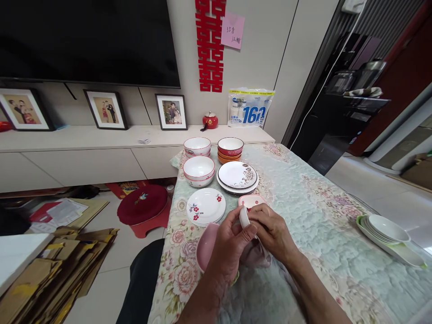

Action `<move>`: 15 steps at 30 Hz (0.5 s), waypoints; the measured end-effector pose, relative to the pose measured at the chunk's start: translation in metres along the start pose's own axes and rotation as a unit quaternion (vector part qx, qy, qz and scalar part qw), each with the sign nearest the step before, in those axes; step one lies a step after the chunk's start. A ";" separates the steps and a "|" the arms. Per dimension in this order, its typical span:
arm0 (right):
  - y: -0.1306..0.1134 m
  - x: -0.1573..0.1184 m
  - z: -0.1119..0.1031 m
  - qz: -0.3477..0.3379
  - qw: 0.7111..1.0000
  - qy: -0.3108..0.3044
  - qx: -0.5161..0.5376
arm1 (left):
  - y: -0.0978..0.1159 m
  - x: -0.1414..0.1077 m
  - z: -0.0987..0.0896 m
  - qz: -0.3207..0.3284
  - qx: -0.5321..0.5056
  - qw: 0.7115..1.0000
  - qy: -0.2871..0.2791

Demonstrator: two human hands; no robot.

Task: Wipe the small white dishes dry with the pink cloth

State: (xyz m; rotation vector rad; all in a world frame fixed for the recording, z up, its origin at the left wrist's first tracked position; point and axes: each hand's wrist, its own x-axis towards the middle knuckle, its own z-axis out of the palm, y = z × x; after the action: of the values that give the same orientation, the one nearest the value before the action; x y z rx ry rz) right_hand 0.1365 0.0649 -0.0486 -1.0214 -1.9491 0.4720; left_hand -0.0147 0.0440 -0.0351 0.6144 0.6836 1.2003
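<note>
Near the front of the table, my left hand (232, 240) is closed on a small white dish (244, 217), tilted up on edge. My right hand (272, 229) is closed at the dish's right side, with a greyish-brown cloth (256, 254) bunched below the fingers. A pink bowl (206, 246) sits left of my left hand, partly hidden by it. Just beyond the hands lies a pink-rimmed dish (251, 201). White plates with red flowers (206, 204) are stacked behind the pink bowl.
Farther back stand round plates (237, 174), white bowls with red rims (199, 168) and red and orange bowls (230, 150). Green and white dishes (388, 229) are at the right. A red stool (143, 204) and flattened cardboard (60, 270) are left of the floral-covered table (313, 216).
</note>
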 end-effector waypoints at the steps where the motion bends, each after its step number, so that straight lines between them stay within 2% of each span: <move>1: -0.001 0.001 -0.001 0.010 1.000 -0.022 0.009 | 0.000 0.000 -0.001 0.005 0.007 1.000 0.006; 5: -0.005 0.004 -0.008 0.062 0.992 -0.093 0.064 | 0.000 0.001 -0.006 0.022 0.080 0.996 0.011; 9: -0.008 0.004 -0.016 0.088 0.980 -0.114 0.134 | 0.000 0.000 -0.003 0.023 0.123 0.992 -0.001; 12: -0.010 0.003 -0.018 0.094 0.973 -0.092 0.188 | 0.000 -0.001 0.001 0.009 0.068 0.998 -0.018; 15: -0.010 0.001 -0.014 0.070 0.978 -0.017 0.196 | 0.000 -0.003 0.007 -0.013 0.018 0.998 -0.053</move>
State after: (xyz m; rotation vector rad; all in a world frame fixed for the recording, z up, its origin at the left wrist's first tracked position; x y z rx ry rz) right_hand 0.1432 0.0592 -0.0342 -0.8982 -1.7262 0.9180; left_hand -0.0101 0.0410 -0.0305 0.6919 0.6226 1.1259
